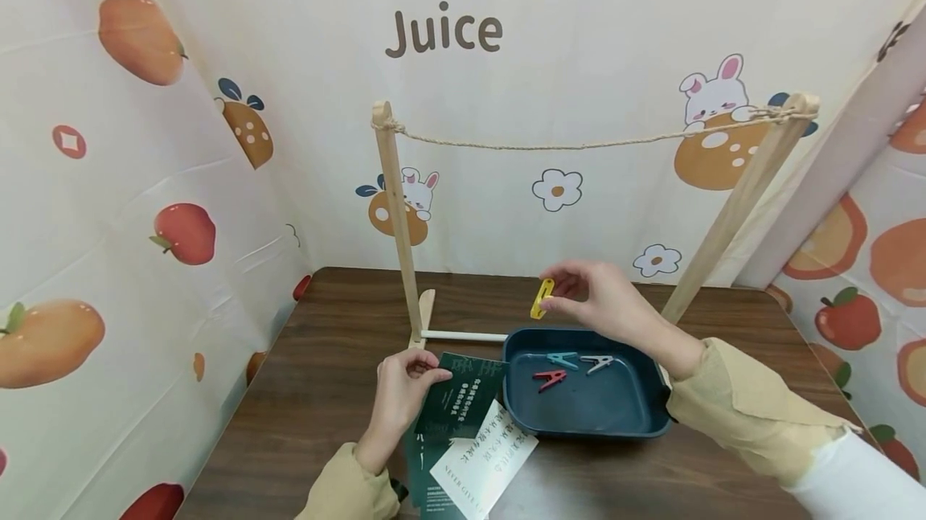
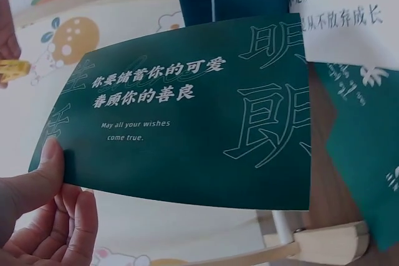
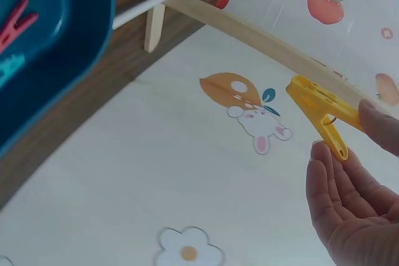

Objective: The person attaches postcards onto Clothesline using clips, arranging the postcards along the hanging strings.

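Observation:
My left hand (image 1: 403, 391) pinches a dark green postcard (image 1: 463, 398) by its edge, thumb on the printed face, as the left wrist view shows closely. Printed white characters and a short English line cover the card (image 2: 187, 116). Above the tray's far left side, my right hand (image 1: 596, 295) holds a yellow clothespin (image 1: 542, 299) between thumb and fingers, gripping its handle ends. In the right wrist view the clothespin (image 3: 321, 113) points away from the fingers. A white card (image 1: 485, 464) and more green cards (image 1: 437, 496) lie on the table below the held card.
A dark blue tray (image 1: 586, 423) holds a red clothespin (image 1: 550, 379), a teal one (image 1: 563, 359) and a white one (image 1: 597, 363). Behind it, a rope (image 1: 521, 147) stretches between two wooden posts (image 1: 398, 223) on the brown table (image 1: 289, 423). A printed curtain (image 1: 289, 46) surrounds the table.

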Tool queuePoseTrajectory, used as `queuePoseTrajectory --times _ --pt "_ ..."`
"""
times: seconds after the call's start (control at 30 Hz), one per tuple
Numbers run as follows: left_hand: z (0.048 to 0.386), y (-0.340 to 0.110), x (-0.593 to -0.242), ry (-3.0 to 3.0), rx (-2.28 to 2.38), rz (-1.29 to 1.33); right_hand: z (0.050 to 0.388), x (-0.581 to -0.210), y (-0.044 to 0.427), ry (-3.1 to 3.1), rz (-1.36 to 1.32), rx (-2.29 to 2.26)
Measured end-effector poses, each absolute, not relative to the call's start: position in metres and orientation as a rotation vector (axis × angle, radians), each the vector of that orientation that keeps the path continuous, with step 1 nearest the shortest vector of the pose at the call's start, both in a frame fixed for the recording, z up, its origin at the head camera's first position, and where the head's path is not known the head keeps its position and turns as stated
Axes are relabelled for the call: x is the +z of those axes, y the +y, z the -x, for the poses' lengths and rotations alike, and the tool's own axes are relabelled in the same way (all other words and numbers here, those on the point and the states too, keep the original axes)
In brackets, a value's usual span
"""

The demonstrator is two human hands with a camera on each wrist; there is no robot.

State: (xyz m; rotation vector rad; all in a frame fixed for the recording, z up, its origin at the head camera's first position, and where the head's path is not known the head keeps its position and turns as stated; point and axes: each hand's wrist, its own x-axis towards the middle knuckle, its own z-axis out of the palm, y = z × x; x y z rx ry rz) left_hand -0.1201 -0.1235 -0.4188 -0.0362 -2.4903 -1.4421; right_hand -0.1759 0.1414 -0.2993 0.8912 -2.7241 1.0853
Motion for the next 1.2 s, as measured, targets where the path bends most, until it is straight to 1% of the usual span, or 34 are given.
queuePoseTrajectory --times 0.47,1.2 --pt "0.135 -0.128 -0.396 -2.434 -1.412 0.165 0.184 -0.258 0.124 -2.659 -0.982 0.918" --pt "0.152 -0.140 -0.351 -2.397 -1.380 0.214 0.190 -0.208 0.097 -2.619 -1.054 0.752"
